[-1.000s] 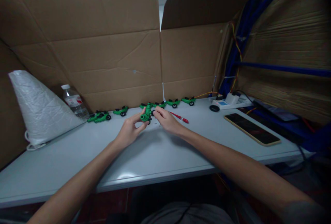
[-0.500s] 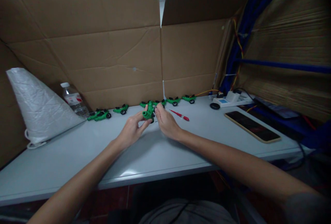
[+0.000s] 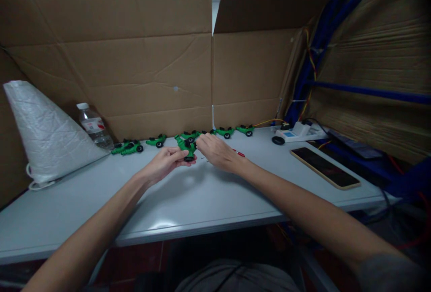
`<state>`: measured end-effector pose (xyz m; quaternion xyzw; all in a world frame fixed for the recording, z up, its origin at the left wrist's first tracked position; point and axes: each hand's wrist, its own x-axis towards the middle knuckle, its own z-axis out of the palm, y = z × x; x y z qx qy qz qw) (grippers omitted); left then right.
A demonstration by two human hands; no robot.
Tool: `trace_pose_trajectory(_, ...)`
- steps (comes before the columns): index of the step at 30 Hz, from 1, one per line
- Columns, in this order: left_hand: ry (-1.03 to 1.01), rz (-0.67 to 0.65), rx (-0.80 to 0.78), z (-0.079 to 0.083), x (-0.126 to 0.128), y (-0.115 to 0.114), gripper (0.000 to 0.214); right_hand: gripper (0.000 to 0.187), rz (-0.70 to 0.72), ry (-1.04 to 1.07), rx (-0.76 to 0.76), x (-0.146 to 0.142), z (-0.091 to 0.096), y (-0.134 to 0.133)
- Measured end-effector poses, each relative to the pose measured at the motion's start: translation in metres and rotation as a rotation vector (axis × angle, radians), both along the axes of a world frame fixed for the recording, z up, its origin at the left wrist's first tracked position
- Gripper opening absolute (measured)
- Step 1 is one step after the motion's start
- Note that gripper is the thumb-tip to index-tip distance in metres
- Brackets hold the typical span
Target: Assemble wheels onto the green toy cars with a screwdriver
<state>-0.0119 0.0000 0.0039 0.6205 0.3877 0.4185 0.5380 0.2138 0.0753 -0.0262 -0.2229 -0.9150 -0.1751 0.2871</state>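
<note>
Above the table, my left hand grips a green toy vehicle with black wheels, thumb on its near side. My right hand is closed at the toy's right side, fingertips pinched together. Whatever lies between those fingertips is hidden behind the hand. Under my right forearm and wrist lies a screwdriver with a red handle, mostly covered. A tiny dark piece, perhaps a screw, rests on the tabletop between the hands.
Several similar green toy vehicles stand along the cardboard wall. At left are a white wrapped bundle and a water bottle. A phone and a white power strip lie at right on the white table.
The toy has been turned in my left hand, so its wheels now face me more. My right hand has rotated palm-down and now covers most of the screwdriver. The view has shifted slightly.
</note>
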Motion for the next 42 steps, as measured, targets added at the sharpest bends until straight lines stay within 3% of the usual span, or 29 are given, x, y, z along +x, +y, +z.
trace_pose_trajectory(5, -0.030, -0.011, -0.040, -0.007, -0.003, 0.005, 0.033, 0.024, -0.015, 0.052, -0.066, -0.005, -0.004, -0.002)
trace_pose_trajectory(10, 0.149, 0.005, 0.140, -0.016, -0.002, 0.011, 0.036, 0.027, -0.086, 0.258, -0.218, -0.011, -0.008, -0.011)
trace_pose_trajectory(13, 0.293, 0.042, 0.309, -0.020, 0.000, 0.011, 0.036, 0.025, -0.054, 0.409, -0.355, -0.013, -0.008, -0.015)
trace_pose_trajectory(16, 0.425, 0.089, 0.485, -0.021, 0.002, 0.009, 0.033, 0.028, 0.041, 0.599, -0.601, -0.017, -0.009, -0.015)
trace_pose_trajectory(21, 0.652, 0.109, 0.730, -0.017, 0.000, 0.005, 0.037, 0.029, 0.196, 0.917, -1.268, -0.032, -0.014, -0.008)
trace_pose_trajectory(24, 0.719, 0.115, 0.787, -0.016, 0.000, 0.004, 0.044, 0.029, 0.185, 0.971, -1.387, -0.036, -0.015, -0.008)
trace_pose_trajectory(26, 0.712, 0.128, 0.785, -0.017, 0.003, 0.003, 0.041, 0.031, 0.143, 0.962, -1.258, -0.035, -0.015, -0.013)
trace_pose_trajectory(28, 0.659, 0.135, 0.730, -0.017, 0.007, 0.002, 0.033, 0.031, 0.050, 0.901, -1.005, -0.032, -0.014, -0.020)
trace_pose_trajectory(31, 0.486, 0.104, 0.520, -0.016, 0.015, 0.001, 0.034, 0.026, -0.148, 0.716, -0.652, -0.026, -0.010, -0.029)
trace_pose_trajectory(35, 0.259, 0.043, 0.280, -0.012, 0.019, 0.000, 0.037, 0.022, -0.298, 0.443, -0.407, -0.020, -0.005, -0.031)
trace_pose_trajectory(38, 0.110, 0.029, 0.140, -0.011, 0.014, 0.001, 0.036, 0.022, -0.294, 0.231, -0.222, -0.013, 0.000, -0.024)
trace_pose_trajectory(42, -0.135, -0.093, -0.161, -0.011, 0.006, 0.001, 0.032, 0.025, -0.125, -0.023, 0.031, -0.003, 0.006, -0.016)
